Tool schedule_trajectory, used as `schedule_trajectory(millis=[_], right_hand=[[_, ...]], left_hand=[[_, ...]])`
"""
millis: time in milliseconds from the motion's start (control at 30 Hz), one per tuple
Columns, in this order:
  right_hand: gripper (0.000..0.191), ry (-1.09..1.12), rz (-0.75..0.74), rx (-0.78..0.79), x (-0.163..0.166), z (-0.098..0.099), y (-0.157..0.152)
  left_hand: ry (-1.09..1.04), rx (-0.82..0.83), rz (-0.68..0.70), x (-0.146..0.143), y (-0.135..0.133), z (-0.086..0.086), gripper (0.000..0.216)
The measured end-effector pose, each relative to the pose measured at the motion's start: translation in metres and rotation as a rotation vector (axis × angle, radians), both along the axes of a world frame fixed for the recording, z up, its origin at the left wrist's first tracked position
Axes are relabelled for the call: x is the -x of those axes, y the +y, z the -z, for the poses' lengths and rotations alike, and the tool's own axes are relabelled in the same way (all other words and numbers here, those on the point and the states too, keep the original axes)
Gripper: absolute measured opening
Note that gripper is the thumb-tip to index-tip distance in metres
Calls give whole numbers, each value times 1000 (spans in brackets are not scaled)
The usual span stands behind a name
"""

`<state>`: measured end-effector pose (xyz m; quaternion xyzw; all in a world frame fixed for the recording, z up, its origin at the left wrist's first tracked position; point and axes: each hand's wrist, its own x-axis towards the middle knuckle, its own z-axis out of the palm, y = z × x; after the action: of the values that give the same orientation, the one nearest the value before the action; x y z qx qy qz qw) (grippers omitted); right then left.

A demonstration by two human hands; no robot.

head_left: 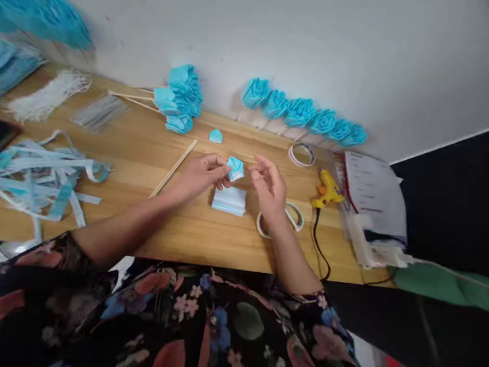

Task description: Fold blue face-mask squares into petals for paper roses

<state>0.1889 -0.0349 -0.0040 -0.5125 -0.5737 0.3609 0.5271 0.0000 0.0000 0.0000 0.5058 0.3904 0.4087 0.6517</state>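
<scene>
Pinched between the thumb and fingers of my left hand (pixel 202 175) is a small folded piece of light blue material (pixel 235 169) with a white edge. My right hand (pixel 271 190) hovers just right of it, fingers half bent and apart, with nothing visible in them. Below the hands lies a stack of pale blue and white pieces (pixel 229 200). Another small folded blue piece (pixel 215 136) rests on the table behind. Rolls of tape (pixel 295 216) lie beside and partly under my right forearm.
Blue handmade flowers on sticks (pixel 300 112) lean along the wall; more flowers (pixel 179 99) lie back left. Two thin sticks (pixel 174 168), cut strips (pixel 33 172) and wires (pixel 100 112) lie left. A yellow glue gun (pixel 327 190), its cord, a tape roll (pixel 301 154) and papers (pixel 376 190) lie right.
</scene>
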Motion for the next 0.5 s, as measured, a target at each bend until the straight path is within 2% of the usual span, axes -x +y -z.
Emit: schedule_trajectory(millis=[100, 200, 300, 400, 500], right_hand=[[53, 29, -171, 96, 2, 2, 2], [56, 31, -241, 139, 3, 3, 3], [53, 45, -211, 138, 4, 4, 2], [48, 78, -151, 130, 3, 4, 2], [48, 109, -126, 126, 3, 4, 1]], left_hand=[[43, -34, 14, -2, 0, 1, 21], [93, -93, 13, -1, 1, 2, 22], [124, -148, 19, 1, 0, 0, 32], [136, -135, 68, 2, 0, -4, 39], [173, -86, 139, 1, -2, -7, 32]])
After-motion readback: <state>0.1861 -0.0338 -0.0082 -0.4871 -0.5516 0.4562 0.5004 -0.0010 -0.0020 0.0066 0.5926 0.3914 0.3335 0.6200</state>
